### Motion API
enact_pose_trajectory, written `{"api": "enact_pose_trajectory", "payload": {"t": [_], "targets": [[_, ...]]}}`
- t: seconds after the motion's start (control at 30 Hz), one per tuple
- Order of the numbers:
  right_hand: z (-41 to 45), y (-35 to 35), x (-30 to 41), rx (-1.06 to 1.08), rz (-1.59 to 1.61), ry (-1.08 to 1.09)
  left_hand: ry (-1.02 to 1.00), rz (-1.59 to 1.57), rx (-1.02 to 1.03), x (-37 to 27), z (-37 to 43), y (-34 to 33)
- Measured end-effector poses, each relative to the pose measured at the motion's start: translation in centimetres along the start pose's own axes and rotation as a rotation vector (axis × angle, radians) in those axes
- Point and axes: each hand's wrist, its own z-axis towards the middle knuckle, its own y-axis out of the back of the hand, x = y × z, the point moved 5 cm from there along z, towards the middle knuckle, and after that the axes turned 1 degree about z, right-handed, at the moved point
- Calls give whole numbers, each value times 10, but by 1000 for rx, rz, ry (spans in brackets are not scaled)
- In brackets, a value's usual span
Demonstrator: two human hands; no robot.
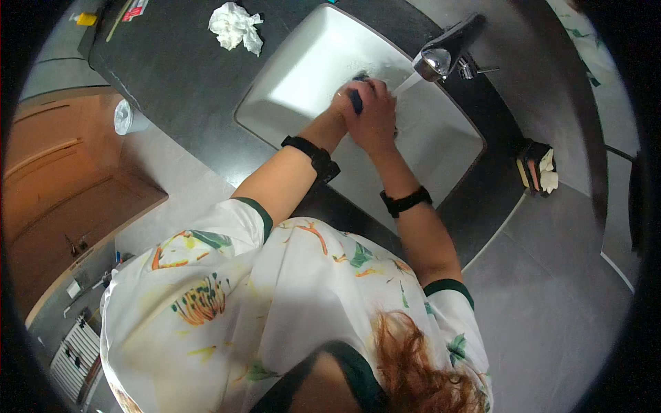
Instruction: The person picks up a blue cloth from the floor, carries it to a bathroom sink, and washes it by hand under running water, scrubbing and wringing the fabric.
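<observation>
Over the white sink basin [304,57], my left hand [341,106] and my right hand [377,116] are pressed together around a small dark blue item [355,101]. It looks like wet cloth, but the fingers cover most of it. Another dark bit shows just beyond my fingertips. From the chrome faucet [434,62], a stream of water [408,84] runs down beside my right hand's fingers. The right hand lies partly over the left. Each wrist wears a black band.
Dark countertop [181,93] surrounds the sink. On it lies a crumpled white paper tissue [235,26], left of the basin. A holder with sponges [537,168] stands at the right, near the wall. A whitish plastic tub [126,118] shows beside the counter's left edge.
</observation>
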Motion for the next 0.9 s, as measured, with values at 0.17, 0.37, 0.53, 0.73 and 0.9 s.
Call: {"api": "enact_pose_trajectory", "payload": {"t": [0.17,0.37,0.53,0.73,0.9], "targets": [[14,-18,-106,179,258,-575,39,141,34,21,4,-7],[-8,7,7,-92,301,59,34,-39,-26,-5,0,6],[10,13,-32,62,106,-333,-23,174,13,10,-5,-12],[-9,10,-18,-119,154,-106,-54,-23,95,-16,-20,-35],[-7,7,-46,70,-211,82,29,212,-29,-8,-30,-36]]}}
